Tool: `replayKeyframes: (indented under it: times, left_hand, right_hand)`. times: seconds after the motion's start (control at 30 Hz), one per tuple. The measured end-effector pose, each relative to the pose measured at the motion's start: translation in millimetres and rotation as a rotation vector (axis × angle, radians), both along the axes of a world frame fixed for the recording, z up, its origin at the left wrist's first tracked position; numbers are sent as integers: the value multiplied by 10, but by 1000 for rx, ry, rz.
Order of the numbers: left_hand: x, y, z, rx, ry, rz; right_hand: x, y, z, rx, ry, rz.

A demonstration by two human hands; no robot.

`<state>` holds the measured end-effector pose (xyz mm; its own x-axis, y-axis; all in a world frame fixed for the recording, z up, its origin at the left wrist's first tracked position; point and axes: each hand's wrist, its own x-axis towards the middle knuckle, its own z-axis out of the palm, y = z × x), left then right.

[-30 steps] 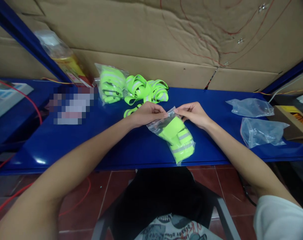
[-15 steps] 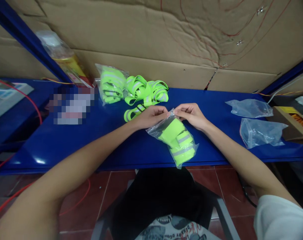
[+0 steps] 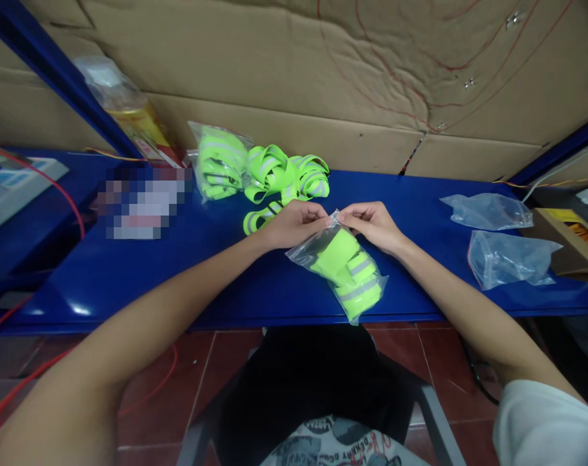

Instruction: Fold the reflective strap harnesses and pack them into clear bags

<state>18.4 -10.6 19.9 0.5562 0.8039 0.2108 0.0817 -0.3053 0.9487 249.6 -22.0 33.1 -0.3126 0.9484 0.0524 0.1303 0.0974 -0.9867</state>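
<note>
A clear plastic bag (image 3: 345, 268) filled with folded neon-green reflective bands lies on the blue table (image 3: 129, 272), its bottom end over the front edge. My left hand (image 3: 294, 223) and my right hand (image 3: 371, 223) both pinch the bag's top edge, fingertips almost meeting at the middle. Behind my left hand sits a loose heap of neon-green bands (image 3: 286, 178), and left of it a second filled bag of bands (image 3: 218, 162).
Two crumpled clear bags (image 3: 488, 210) (image 3: 510, 259) lie at the right. A cardboard box (image 3: 572, 236) stands at the far right edge. A wrapped yellow item (image 3: 129, 113) leans at the back left. Cardboard lines the back wall. Red wires hang at the left.
My two hands have drawn closer together along the bag's top edge. The bag has shifted slightly toward the front edge.
</note>
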Motion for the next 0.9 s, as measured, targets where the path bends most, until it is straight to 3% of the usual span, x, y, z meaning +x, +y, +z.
replayKeyframes:
  times: [0.17,0.43,0.67,0.9]
  left_hand:
    - [9,-22,35,-46,26,1]
    - [31,-43,7,15,86,62]
    - [26,-84,52,333,286,139]
    - [62,-103,34,430,472,152]
  right_hand:
    - [-22,-33,27,69,-4,3]
    - [-45,-50,-3,101,-12,-33]
    - [-63,-53,-8,65,-33,-74]
    - [-54,-32,-7,-99,14,-51]
